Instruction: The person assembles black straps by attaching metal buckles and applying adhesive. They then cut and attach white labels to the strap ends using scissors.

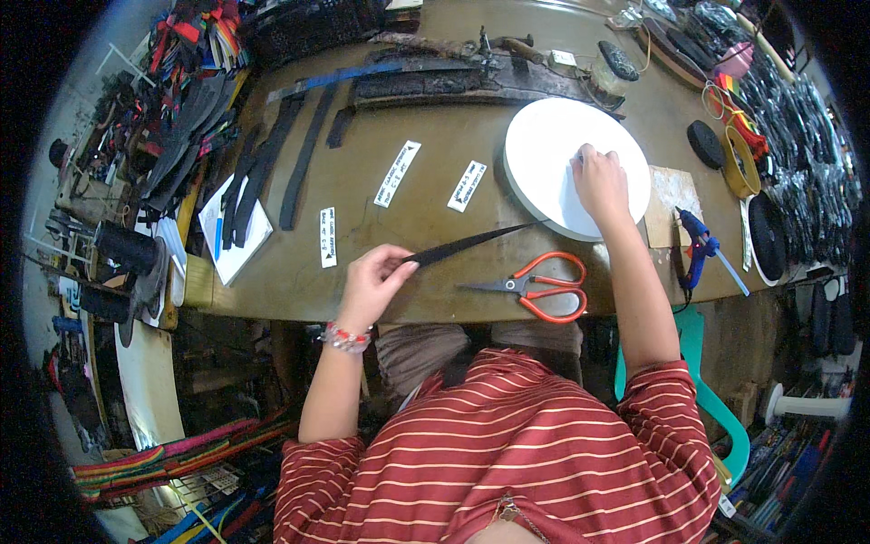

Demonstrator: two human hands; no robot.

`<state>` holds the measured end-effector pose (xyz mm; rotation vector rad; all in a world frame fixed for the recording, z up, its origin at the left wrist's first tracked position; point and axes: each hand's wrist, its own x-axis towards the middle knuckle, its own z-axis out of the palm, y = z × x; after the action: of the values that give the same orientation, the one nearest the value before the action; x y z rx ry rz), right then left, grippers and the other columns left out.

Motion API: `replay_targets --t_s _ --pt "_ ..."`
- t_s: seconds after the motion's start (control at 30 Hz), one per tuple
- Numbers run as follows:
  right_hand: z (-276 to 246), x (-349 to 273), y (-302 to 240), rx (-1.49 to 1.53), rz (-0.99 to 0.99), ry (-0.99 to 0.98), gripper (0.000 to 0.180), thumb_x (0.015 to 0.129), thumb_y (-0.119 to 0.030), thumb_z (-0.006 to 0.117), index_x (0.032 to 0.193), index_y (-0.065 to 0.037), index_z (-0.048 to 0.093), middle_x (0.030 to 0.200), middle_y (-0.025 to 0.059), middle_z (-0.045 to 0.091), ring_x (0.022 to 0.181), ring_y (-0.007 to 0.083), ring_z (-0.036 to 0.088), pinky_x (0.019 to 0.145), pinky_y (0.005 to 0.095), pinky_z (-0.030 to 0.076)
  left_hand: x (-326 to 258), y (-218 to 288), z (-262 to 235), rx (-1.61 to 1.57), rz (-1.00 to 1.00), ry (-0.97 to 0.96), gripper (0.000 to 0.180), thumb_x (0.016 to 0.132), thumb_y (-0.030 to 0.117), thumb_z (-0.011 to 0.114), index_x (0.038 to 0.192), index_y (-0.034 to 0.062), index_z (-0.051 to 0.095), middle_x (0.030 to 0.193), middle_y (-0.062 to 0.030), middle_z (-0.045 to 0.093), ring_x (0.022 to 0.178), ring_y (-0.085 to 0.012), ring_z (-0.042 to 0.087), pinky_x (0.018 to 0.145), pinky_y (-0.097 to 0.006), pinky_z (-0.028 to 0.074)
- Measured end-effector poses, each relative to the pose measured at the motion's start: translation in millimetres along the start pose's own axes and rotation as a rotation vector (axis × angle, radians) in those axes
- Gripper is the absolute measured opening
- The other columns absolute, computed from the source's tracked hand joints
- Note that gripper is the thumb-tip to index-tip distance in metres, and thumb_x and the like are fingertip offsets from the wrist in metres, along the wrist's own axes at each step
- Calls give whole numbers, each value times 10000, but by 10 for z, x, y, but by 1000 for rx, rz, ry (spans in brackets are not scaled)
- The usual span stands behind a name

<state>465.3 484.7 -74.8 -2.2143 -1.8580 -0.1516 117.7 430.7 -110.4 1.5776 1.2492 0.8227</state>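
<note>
A black strap [471, 243] runs slantwise from my left hand [373, 283] to the near rim of a large white round reel [544, 154]. The left thumb and fingers pinch the strap's near end, holding it above the table. My right hand [602, 186] rests on the reel's flat face, its fingers curled together at the middle; the exact grip of the fingertips is partly hidden. Between my arms lie orange-handled scissors [535, 288], blades pointing left and slightly apart.
Several cut black strips [306, 163] lie at the left beside white paper [256, 225] and a blue pen [218, 234]. White labels [397, 174] dot the table. At right are a blue glue gun [696, 245] and yellow tape roll [741, 163]. A long dark bar [453, 89] lies behind.
</note>
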Motion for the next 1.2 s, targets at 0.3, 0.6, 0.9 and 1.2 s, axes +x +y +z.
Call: replay_targets --t_s 0.3,0.6,0.9,1.2 --pt "333 101 -798 122 -647 237 149 786 -163 544 875 -91 640 934 92 601 935 269 546 786 427 430 -440 -201 -271 -510 -105 231 150 853 63 606 983 -8 591 842 -26 611 717 -83 580 636 -199 481" --pt "-199 -135 -1303 752 -569 -468 197 742 -108 664 933 -74 625 882 69 644 875 244 605 800 353 459 -481 -17 -260 -694 -121 267 173 876 84 579 1022 -9 591 904 -61 623 771 -124 617 654 -222 521" --pt "-195 -876 -1736 1024 -529 -511 257 761 -71 664 1017 -54 647 940 125 666 878 238 647 791 316 477 -535 91 -218 -848 -69 210 150 881 75 566 1002 -12 589 952 -79 626 832 -131 616 713 -262 559" --pt "-204 -902 -1725 994 -544 -478 248 760 -87 666 1007 -71 658 950 116 649 866 248 623 783 320 473 -552 113 -178 -661 -13 273 123 838 8 604 951 -29 572 917 -105 631 766 -132 620 678 -253 552"
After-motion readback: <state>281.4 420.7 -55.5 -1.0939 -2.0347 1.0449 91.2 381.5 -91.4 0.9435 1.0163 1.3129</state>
